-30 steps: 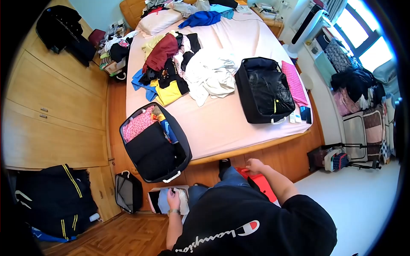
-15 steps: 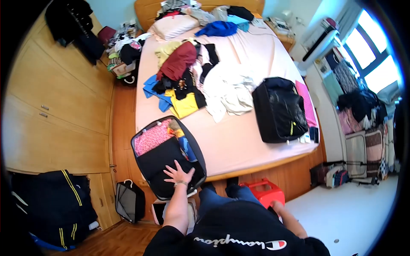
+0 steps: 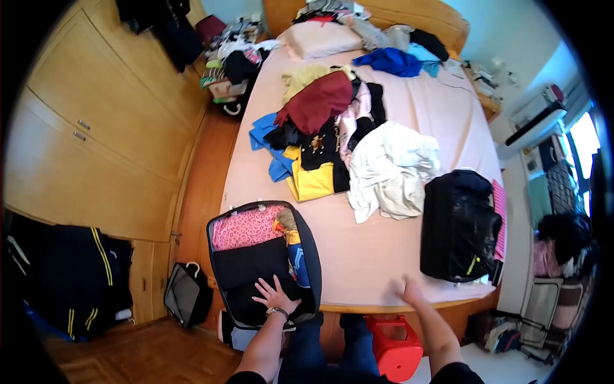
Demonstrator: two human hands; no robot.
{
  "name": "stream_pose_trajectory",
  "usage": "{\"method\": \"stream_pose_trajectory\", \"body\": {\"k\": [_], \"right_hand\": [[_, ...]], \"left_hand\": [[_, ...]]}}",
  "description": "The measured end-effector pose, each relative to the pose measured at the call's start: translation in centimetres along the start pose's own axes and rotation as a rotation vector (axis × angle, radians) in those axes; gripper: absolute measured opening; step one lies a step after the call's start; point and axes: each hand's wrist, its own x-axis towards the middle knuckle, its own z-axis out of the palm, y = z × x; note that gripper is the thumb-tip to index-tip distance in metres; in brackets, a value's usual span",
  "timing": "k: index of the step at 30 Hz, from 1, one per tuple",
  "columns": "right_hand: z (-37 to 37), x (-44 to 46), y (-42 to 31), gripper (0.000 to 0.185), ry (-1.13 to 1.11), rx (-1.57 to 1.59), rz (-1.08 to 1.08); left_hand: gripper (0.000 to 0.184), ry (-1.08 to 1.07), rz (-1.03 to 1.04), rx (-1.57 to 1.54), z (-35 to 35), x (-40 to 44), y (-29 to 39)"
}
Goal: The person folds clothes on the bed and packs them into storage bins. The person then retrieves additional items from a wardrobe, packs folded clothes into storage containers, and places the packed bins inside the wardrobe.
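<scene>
A: Starting at the left, where does the open bag (image 3: 310, 246) lie?

B: At the near left corner of the bed (image 3: 371, 262). Its long side runs near to far, slanting a little, with the far end leaning left.

A: What fills it?

B: Pink spotted cloth (image 3: 246, 230) across the far end, dark cloth (image 3: 252, 259) over the middle and near part, and a blue and yellow bundle (image 3: 296, 259) along the right wall.

A: And the left hand (image 3: 275, 299)?

B: Inside the bag's outline, at the near end. It is palm down with fingers spread over the dark cloth, seemingly resting on it and pinching nothing that I can see.

A: Further right?

B: A maroon garment (image 3: 320, 102) on the far side, then white cloth (image 3: 393, 163) mid-bed. A red stool (image 3: 398, 361) stands on the floor, at the near edge.

A: The right hand (image 3: 412, 291)?

B: By the near edge of the bed, well apart from the open bag. It is blurred, so I cannot tell how its fingers stand. A closed black bag (image 3: 454, 224) is nearest, just right and far of it, also lying lengthwise near to far.

A: So the left is closer to the open bag?

B: Clearly; the right would have to cross leftward over bare sheet.
</scene>
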Motion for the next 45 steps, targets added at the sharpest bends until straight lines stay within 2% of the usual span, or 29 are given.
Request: {"method": "stream_pose_trajectory", "body": {"k": [3, 6, 7, 9, 11, 12, 14, 15, 18, 20, 23, 24, 25, 27, 28, 29, 30, 31, 32, 33, 34, 35, 36, 38, 39, 40, 42, 44, 45], "right_hand": [[-7.6, 13.4, -4.5, 0.127, 0.343, -0.129, 0.003], [-14.0, 22.0, -9.2, 0.122, 0.609, -0.082, 0.040], [-17.1, 22.8, -11.4, 0.115, 0.416, -0.147, 0.114], [-15.1, 25.8, -11.3, 0.092, 0.420, -0.224, 0.086], [-8.6, 32.5, -8.6, 0.050, 0.323, -0.291, -0.025], [-5.4, 33.0, -8.2, 0.021, 0.545, -0.328, -0.098], [-3.7, 28.5, -10.7, 0.017, 0.427, -0.083, -0.140], [-2.7, 26.1, -11.3, 0.019, 0.267, -0.043, -0.121], [-0.5, 13.5, -12.1, 0.032, 0.066, 0.144, -0.075], [1.3, 4.8, -10.7, 0.029, 0.095, 0.304, -0.109], [2.9, -8.2, -9.7, 0.028, 0.194, 0.604, -0.059], [2.3, -12.4, -9.6, 0.028, 0.139, 0.648, -0.024], [1.6, -15.3, -9.1, 0.028, 0.097, 0.686, 0.005], [2.8, -19.8, -8.0, 0.029, 0.239, 0.883, -0.083], [2.1, -22.4, -8.4, 0.029, 0.193, 0.859, -0.065], [-0.6, -23.3, -8.3, 0.028, 0.163, 0.818, -0.066], [-2.7, -24.8, -8.9, 0.025, 0.190, 0.810, -0.130], [-5.0, -25.9, -9.7, 0.024, 0.140, 0.721, -0.123], [-6.9, -26.0, -10.1, 0.023, 0.130, 0.637, -0.199], [-7.9, -26.8, -10.9, 0.022, 0.108, 0.562, -0.268], [-9.2, -27.1, -11.7, 0.020, 0.121, 0.470, -0.360], [-11.2, -27.0, -12.3, 0.021, 0.133, 0.436, -0.424], [-13.1, -27.5, -13.1, 0.022, 0.136, 0.410, -0.480], [-17.8, -28.0, -14.1, 0.025, 0.156, 0.338, -0.565], [-20.4, -28.2, -14.3, 0.027, 0.170, 0.299, -0.595], [-23.2, -28.4, -14.0, 0.030, 0.208, 0.264, -0.574], [-28.8, -28.4, -13.0, 0.038, 0.297, 0.167, -0.525], [-33.5, -27.4, -10.5, 0.042, 0.373, 0.079, -0.533], [-35.4, -26.9, -9.3, 0.044, 0.394, 0.053, -0.571]], "left_hand": [[0.144, 0.030, -0.017, 0.040, 1.6, 0.6, 0.0], [0.141, 0.041, -0.048, 0.077, 1.7, 1.0, 0.6], [0.139, 0.046, -0.056, 0.104, 2.1, 1.2, 0.7], [0.138, 0.069, -0.079, 0.153, 2.8, 1.7, 0.9], [0.139, 0.074, -0.105, 0.167, 3.2, 1.9, 1.1], [0.141, 0.055, -0.110, 0.187, 3.0, 1.9, 1.3], [0.143, 0.023, -0.107, 0.166, 2.4, 1.7, 1.4], [0.144, 0.018, -0.104, 0.157, 2.2, 1.5, 1.3], [0.150, -0.006, -0.068, 0.149, 1.6, 1.1, 1.2], [0.153, -0.030, -0.016, 0.134, 0.9, 0.5, 0.6], [0.143, 0.013, 0.158, 0.003, 0.1, -0.4, -1.9], [0.136, 0.062, 0.214, -0.018, 0.3, -0.5, -2.8], [0.120, 0.194, 0.296, -0.175, -0.9, -2.6, -2.5], [0.096, 0.529, 0.641, -0.359, -2.0, -5.2, -1.8], [0.073, 0.590, 0.766, -0.359, -4.5, -9.1, 0.5], [0.058, 0.502, 0.888, -0.423, -5.0, -10.9, 2.0], [0.041, 0.374, 0.983, -0.491, -5.3, -12.9, 3.8], [0.032, 0.122, 1.000, -0.645, -5.3, -14.6, 5.5], [0.032, -0.025, 1.027, -0.661, -4.0, -15.1, 6.6], [0.041, -0.214, 1.082, -0.588, -5.7, -17.5, 8.7], [0.053, -0.148, 1.348, -0.517, -5.0, -17.7, 10.0], [0.064, -0.208, 1.476, -0.490, -5.7, -18.8, 11.8], [0.059, -0.256, 1.537, -0.520, -6.2, -20.4, 13.3], [0.048, -0.449, 1.500, -0.388, -6.7, -20.8, 16.3], [0.041, -0.582, 1.384, -0.223, -6.4, -19.6, 17.3], [0.028, -0.514, 1.424, -0.278, -6.7, -18.4, 18.3], [0.028, -0.319, 1.444, -0.401, -11.1, -17.6, 20.9], [0.025, -0.282, 1.440, -0.605, -19.1, -20.1, 22.4], [0.024, -0.105, 1.585, -0.623, -22.5, -21.0, 22.8]]}}
